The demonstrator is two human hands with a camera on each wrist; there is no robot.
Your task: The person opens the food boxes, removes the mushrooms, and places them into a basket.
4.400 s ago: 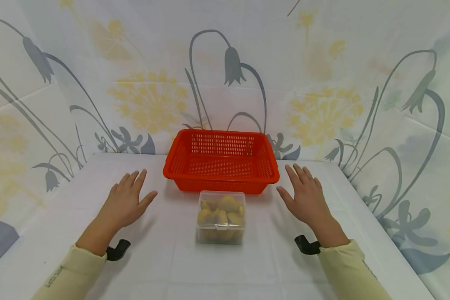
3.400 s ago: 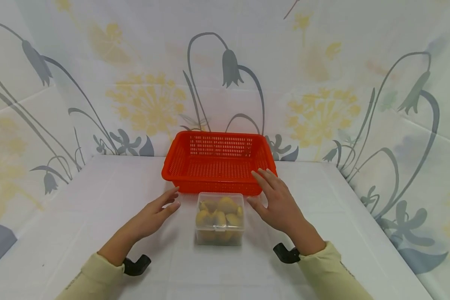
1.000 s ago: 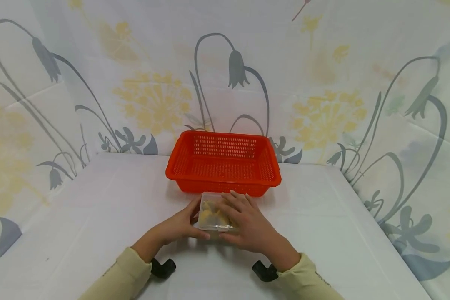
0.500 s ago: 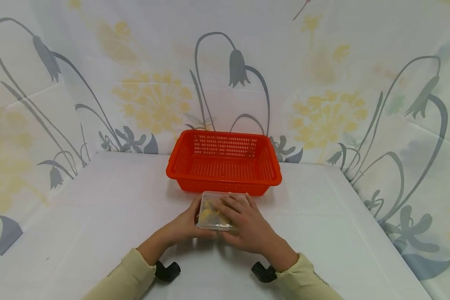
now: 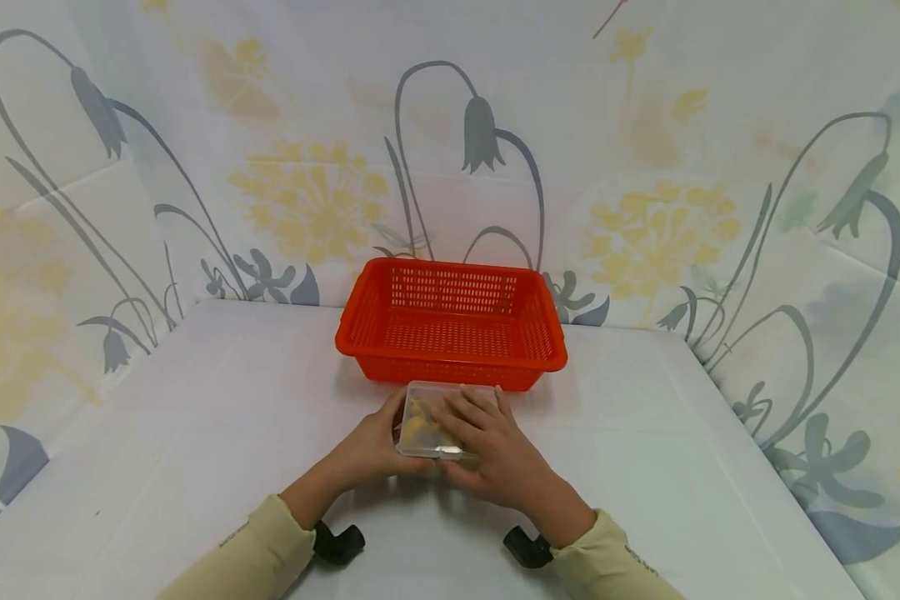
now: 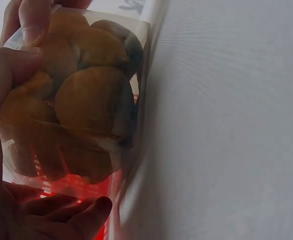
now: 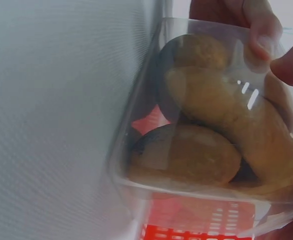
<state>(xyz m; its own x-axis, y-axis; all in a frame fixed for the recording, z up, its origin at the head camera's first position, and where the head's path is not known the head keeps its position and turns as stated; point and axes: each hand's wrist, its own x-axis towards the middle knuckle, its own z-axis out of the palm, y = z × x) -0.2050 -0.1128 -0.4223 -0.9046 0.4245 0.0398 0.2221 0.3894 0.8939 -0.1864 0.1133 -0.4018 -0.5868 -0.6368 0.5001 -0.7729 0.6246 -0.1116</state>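
Observation:
A clear plastic box (image 5: 418, 421) stands on the white table in front of the red basket. Several rounded yellow-brown pieces, perhaps fruit (image 7: 184, 155), fill it; their kind is unclear. My left hand (image 5: 369, 450) grips the box's left side, thumb across the front. My right hand (image 5: 497, 454) lies over the right part of the lid with fingers spread on top and thumb at the front edge. Both thumbs meet near the front clasp (image 5: 447, 454). The lid looks closed. My right hand hides the box's right side in the head view.
Just behind the box sits a red perforated basket (image 5: 450, 364) with nothing visible inside. White table cloth (image 5: 645, 467) extends to both sides. A flower-patterned curtain (image 5: 645, 108) rises behind and along the sides. Black curved pieces (image 5: 339, 546) project from both wrists.
From beside the box, both hands have come inward and taken hold of it. Over the last second, the left thumb has slid right along the front; the box has hardly moved.

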